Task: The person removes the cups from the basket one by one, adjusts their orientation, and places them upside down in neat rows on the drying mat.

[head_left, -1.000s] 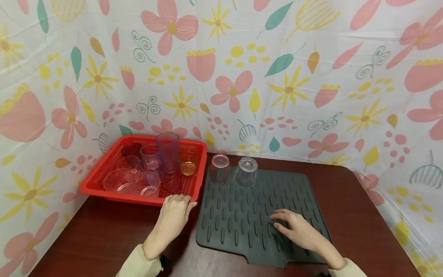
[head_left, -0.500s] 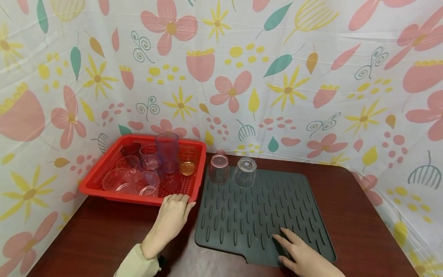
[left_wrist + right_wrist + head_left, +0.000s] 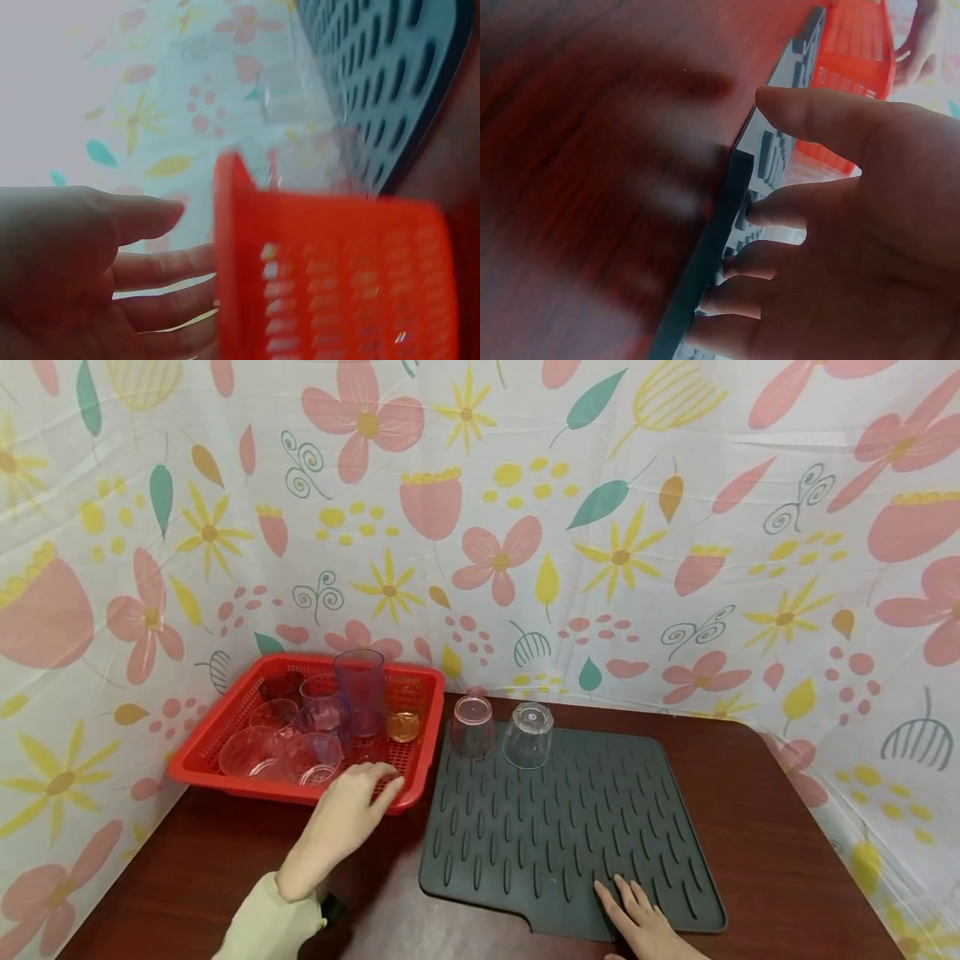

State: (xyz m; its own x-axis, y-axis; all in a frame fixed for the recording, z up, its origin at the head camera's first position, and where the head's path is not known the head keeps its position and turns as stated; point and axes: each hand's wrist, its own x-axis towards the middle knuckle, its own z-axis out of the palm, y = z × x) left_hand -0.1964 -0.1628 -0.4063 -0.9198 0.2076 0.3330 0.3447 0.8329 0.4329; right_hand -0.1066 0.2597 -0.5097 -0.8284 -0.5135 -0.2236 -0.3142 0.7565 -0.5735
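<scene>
Your left hand (image 3: pixel 341 817), fingers loose, overhangs the basket (image 3: pixel 430 727); your right hand (image 3: pixel 647 928), fingers extended, perhaps steadies the mat (image 3: pixel 570 822); inverted glasses (image 3: pixel 528 743) likely drain.

Draped in white floral-printed fabric (image 3: pixel 480 560) beyond the hands (image 3: pixel 343 814) and out to both sides; furnished beneath them with a reddish-brown wood-grain table (image 3: pixel 780 852), lit to a pale sheen between them.

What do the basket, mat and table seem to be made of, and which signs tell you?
Basket: probably plastic, slightly glossy; even red, moulded-looking holes.
Mat: perhaps rubber or silicone, matt; dark grey, moulded-looking pattern.
Table: wood or wood-look laminate, glossy; streaky reddish-brown, soft reflections.
</scene>
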